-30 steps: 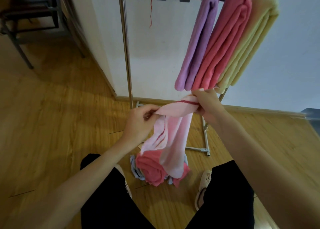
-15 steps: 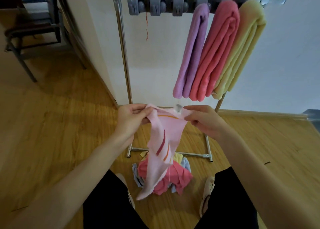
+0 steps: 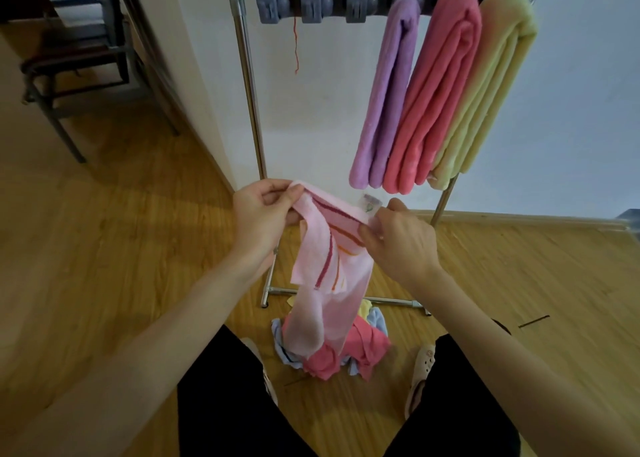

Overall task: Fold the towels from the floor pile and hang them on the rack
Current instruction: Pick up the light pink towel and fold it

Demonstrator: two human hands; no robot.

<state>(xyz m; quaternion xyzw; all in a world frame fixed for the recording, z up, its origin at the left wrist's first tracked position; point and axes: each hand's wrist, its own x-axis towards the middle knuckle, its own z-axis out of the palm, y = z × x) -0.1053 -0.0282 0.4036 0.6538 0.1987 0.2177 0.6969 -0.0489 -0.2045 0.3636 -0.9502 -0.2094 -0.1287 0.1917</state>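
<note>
Both hands, left [image 3: 263, 214] and right [image 3: 398, 238], pinch the top edge of a pink towel [image 3: 325, 276] that dangles over the pile [image 3: 346, 352], below the rack [image 3: 249, 110].

- Three folded towels [image 3: 440, 89] hang on rack [image 3: 247, 86], right end.
- Floor pile [image 3: 346, 349] before rack base.
- Held towel [image 3: 329, 266] between left hand [image 3: 265, 216] and right hand [image 3: 398, 238], above pile.

Pale pink striped towel [image 3: 329, 266] held up, hanging twisted.
Below it lies the floor pile [image 3: 332, 349]; three folded towels [image 3: 440, 89] hang on the rack [image 3: 247, 86], far right.
</note>
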